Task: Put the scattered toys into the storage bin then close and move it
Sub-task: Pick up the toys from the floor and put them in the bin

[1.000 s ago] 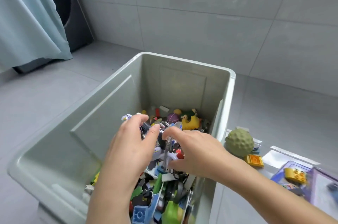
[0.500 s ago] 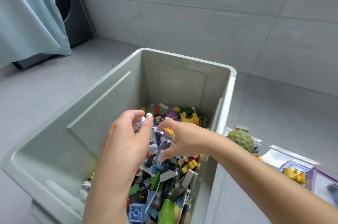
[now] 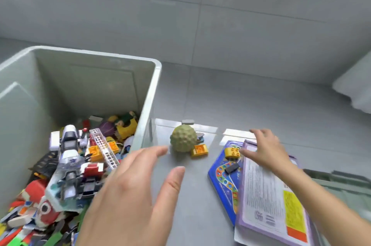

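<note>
The pale green storage bin [image 3: 147, 97] stands at the left, holding several mixed toys and bricks. On the floor to its right lie a bumpy green ball [image 3: 183, 140], an orange brick [image 3: 199, 150], a yellow brick [image 3: 232, 152] and a small black piece [image 3: 231, 168] on a blue game board [image 3: 222, 181], partly under a purple-edged printed card [image 3: 267, 201]. My left hand [image 3: 130, 195] hovers open over the bin's right rim, fingers towards the ball. My right hand [image 3: 265, 150] is open just right of the yellow brick, fingertips almost touching it.
Grey tiled floor and wall surround the spot. A green ribbed lid-like part [image 3: 341, 185] lies at the right behind my right forearm. A white blurred object [image 3: 355, 89] sits at the far right edge. A small grey piece [image 3: 188, 121] lies behind the ball.
Both hands have left the inside of the bin and moved right, empty, towards the toys on the floor. The view has swung right as well.
</note>
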Motion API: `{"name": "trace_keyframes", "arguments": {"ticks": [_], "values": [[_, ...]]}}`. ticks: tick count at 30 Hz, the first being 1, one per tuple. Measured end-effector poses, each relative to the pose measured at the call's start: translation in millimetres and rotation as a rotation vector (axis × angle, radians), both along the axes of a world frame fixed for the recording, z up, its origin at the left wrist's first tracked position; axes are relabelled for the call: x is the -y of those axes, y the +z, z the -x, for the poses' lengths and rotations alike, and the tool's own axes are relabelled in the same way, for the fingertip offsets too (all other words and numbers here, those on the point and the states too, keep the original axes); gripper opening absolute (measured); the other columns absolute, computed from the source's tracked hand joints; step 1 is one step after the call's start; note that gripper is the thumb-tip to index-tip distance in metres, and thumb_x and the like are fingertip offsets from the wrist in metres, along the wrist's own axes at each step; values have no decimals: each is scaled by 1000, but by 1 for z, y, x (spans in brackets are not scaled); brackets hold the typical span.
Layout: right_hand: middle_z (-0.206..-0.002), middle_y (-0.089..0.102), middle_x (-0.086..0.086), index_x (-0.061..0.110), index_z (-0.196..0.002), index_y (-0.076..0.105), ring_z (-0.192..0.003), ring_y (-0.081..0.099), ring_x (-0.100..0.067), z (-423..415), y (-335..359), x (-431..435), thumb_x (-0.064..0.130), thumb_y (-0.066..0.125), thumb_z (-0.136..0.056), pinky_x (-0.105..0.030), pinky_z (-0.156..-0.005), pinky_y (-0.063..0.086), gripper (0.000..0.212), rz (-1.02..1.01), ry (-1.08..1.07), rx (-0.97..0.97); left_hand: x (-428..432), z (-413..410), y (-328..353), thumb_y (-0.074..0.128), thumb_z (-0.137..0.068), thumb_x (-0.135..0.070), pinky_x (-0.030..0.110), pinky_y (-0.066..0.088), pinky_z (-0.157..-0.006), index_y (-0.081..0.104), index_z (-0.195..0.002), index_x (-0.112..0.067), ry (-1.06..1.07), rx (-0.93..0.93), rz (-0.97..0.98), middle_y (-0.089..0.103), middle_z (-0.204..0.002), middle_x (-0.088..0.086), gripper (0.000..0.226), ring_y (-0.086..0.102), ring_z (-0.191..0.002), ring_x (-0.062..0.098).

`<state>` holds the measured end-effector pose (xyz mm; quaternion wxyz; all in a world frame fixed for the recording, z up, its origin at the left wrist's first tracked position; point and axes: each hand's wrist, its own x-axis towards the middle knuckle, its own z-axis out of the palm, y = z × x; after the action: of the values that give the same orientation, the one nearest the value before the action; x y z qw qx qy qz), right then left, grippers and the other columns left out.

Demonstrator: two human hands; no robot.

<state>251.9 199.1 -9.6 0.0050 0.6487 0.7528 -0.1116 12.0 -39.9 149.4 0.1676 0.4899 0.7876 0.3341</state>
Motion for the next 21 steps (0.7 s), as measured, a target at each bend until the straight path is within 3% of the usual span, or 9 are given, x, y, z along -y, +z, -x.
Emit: {"name": "trace_keyframes", "arguments": {"ticks": [2, 5, 8, 11, 13, 15, 18, 21], "values": [[-137, 38, -17, 32, -144, 29, -126, 40, -38, -56, -18, -8, 65, 70, -65, -44, -102, 39, 95, 71, -189, 48, -1, 10, -7, 29, -59, -83, 37, 51, -75, 46, -88, -67, 77, -11, -53, 55, -94, -31, 37, 57, -82, -1], [-140, 35, -18, 36, -146, 22, -127, 42, -36, -90, -39, -7, 56, 75, -68, -44, -102, 39, 97, 153, -274, -126, 1, 27, -18, 30, -57, -94, 53, 51, -85, 44, -91, -72, 158, -83, -48, 61, -107, -14, 43, 62, -94, 15], [-142, 38, -12, 30, -144, 31, -126, 44, -32, -93, -56, -7, 45, 72, -77, -43, -100, 42, 80, 158, -208, -76, 2, 32, -13, 37, -67, -85, 47, 49, -87, 48, -92, -65, 176, -43, 16, 61, -110, -12, 34, 60, -94, 12], [-122, 58, -10, 21, -114, 53, -105, 56, -29, -73, -61, -8, 36, 62, -83, -41, -85, 48, 35, 110, -118, -7, 2, 29, -7, 45, -84, -58, 37, 47, -82, 57, -106, -44, 155, -7, 55, 62, -109, -14, 29, 60, -92, 8], [-100, 65, -10, 19, -96, 55, -84, 59, -29, -35, -45, -5, 35, 62, -81, -39, -70, 48, 23, 14, -66, -156, 5, 29, -10, 45, -87, -50, 32, 45, -84, 56, -114, -40, 149, -49, 106, 59, -111, -18, 30, 59, -98, 8], [-89, 66, -6, 17, -96, 59, -76, 58, -28, 22, -7, 5, 27, 69, -81, -34, -64, 43, 21, -64, -5, -449, 10, 35, -13, 44, -89, -49, 25, 42, -81, 53, -117, -40, 171, -68, 134, 56, -111, -21, 30, 55, -101, 4], [-89, 67, 10, 31, -102, 61, -79, 63, -13, 116, 72, 36, 27, 77, -77, -22, -64, 48, 30, -53, 314, -860, 19, 46, -13, 40, -90, -50, 19, 41, -74, 52, -115, -41, 198, -69, 123, 56, -111, -22, 29, 53, -98, 1], [-94, 65, 16, 31, -110, 59, -84, 59, -3, 187, 122, 71, 33, 69, -73, -10, -69, 43, 38, -132, 627, -947, 24, 55, -9, 42, -87, -49, 29, 48, -85, 58, -109, -40, 211, 4, 10, 60, -106, -21, 29, 56, -99, 1]]}}
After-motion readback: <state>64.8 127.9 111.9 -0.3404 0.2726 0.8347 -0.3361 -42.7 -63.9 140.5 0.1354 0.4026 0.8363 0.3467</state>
